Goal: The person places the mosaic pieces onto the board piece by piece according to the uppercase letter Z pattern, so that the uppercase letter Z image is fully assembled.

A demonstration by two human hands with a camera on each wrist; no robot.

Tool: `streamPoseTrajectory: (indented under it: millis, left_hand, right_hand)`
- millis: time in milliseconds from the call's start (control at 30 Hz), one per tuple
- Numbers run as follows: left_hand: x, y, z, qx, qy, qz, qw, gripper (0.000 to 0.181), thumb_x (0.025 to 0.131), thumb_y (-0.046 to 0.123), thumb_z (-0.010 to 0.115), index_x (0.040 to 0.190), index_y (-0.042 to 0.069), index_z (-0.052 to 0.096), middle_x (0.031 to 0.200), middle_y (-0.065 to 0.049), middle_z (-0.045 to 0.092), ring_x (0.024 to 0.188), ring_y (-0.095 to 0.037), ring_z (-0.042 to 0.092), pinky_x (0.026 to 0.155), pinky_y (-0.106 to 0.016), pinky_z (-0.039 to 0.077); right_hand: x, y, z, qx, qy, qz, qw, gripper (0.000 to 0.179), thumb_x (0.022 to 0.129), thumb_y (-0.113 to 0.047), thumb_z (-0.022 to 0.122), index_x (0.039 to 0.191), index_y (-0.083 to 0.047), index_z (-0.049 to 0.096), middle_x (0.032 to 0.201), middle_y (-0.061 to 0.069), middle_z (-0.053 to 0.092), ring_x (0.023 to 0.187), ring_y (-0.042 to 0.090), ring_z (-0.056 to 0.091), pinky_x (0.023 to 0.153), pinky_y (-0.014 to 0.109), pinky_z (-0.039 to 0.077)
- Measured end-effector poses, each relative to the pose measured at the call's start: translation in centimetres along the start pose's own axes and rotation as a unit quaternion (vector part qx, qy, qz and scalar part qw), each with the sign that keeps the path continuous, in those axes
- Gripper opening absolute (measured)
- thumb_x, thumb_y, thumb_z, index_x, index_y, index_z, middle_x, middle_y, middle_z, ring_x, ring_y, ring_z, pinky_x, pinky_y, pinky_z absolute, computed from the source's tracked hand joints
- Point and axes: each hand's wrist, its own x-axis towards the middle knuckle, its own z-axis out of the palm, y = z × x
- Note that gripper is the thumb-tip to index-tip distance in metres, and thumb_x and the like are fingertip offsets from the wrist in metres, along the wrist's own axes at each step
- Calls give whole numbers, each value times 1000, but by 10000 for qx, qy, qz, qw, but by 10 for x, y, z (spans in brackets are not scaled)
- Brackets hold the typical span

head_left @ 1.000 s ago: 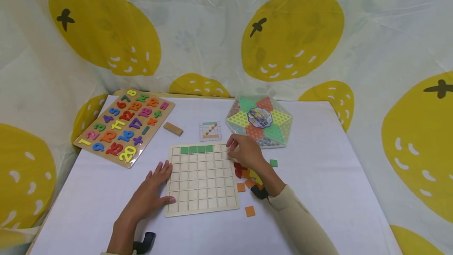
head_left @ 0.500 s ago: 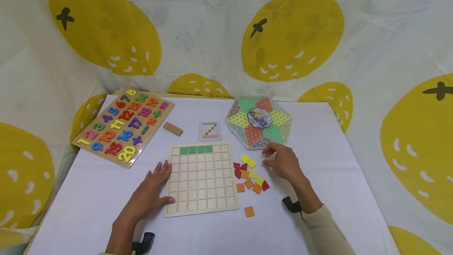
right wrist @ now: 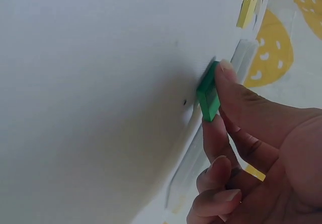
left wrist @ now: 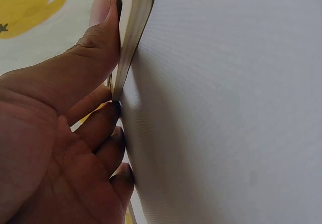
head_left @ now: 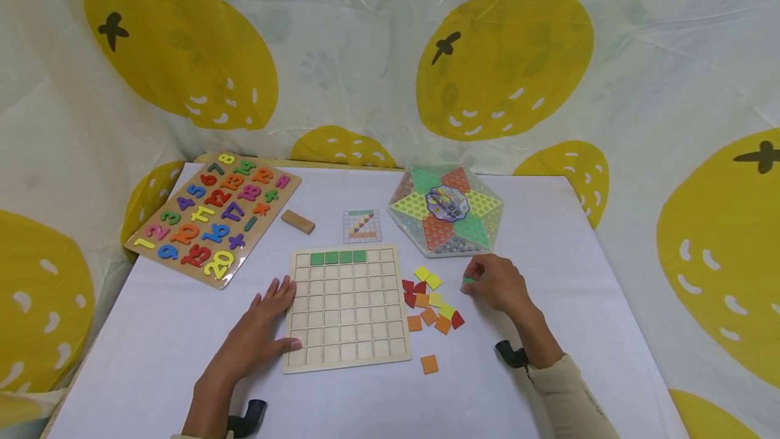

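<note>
The wooden grid board (head_left: 347, 314) lies flat on the table, with several green square tiles (head_left: 338, 258) in its top row. My left hand (head_left: 258, 327) rests along the board's left edge, fingers spread and thumb on the lower corner; in the left wrist view the thumb (left wrist: 100, 27) lies against the board. To the right of the loose tiles, my right hand (head_left: 500, 283) pinches a green tile (right wrist: 209, 91) between thumb and fingertips. The right wrist view shows that tile at the table surface, tilted or flat I cannot tell.
Loose yellow, red and orange tiles (head_left: 429, 317) lie right of the board. Behind it are a pattern card (head_left: 362, 225), a wooden block (head_left: 298, 221) and a hexagonal Chinese checkers set (head_left: 447, 212). A number puzzle board (head_left: 213, 219) lies at the back left.
My right hand has moved from the board's upper right corner to the right, past the loose tiles, and now pinches the green tile there. The left hand has stayed in place.
</note>
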Motion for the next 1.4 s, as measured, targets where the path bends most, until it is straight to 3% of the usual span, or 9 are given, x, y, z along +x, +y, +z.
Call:
streamPoseTrajectory:
  millis: [267, 600, 1033, 1400]
  left_hand:
    - [0, -1, 1, 71, 68, 93, 9999, 114, 76, 28, 96, 167, 9, 30, 176, -10, 22, 166, -40, 13, 132, -67, 15]
    - [0, 0, 2, 7, 57, 19, 10000, 115, 76, 32, 96, 167, 12, 29, 177, -5, 20, 167, -37, 9, 133, -65, 12]
    - [0, -2, 3, -3, 110, 26, 9999, 114, 76, 31, 96, 167, 12, 30, 177, -4, 21, 167, -36, 10, 133, -64, 12]
    - [0, -1, 3, 86, 46, -32, 9999, 114, 77, 32, 96, 167, 11, 30, 177, -8, 21, 167, -37, 11, 133, -65, 13]
  right_hand:
    - [0, -18, -1, 81, -67, -474, 9988, 24, 85, -21, 90, 94, -17, 69, 81, 2, 60, 78, 20, 54, 61, 31, 40]
    - [10, -67, 8, 521, 97, -1324, 9898, 16, 90, -21, 86, 92, -20, 71, 78, -3, 63, 75, 19, 53, 62, 29, 44]
    - [41, -135, 37, 427, 63, -1777, 9831, 19, 91, -21, 86, 88, -22, 67, 79, -6, 66, 74, 15, 59, 63, 31, 45]
    - [61, -150, 58, -116, -18, -1840, 9828, 18, 93, -19, 83, 87, -20, 67, 75, -4, 62, 68, 17, 57, 57, 31, 44]
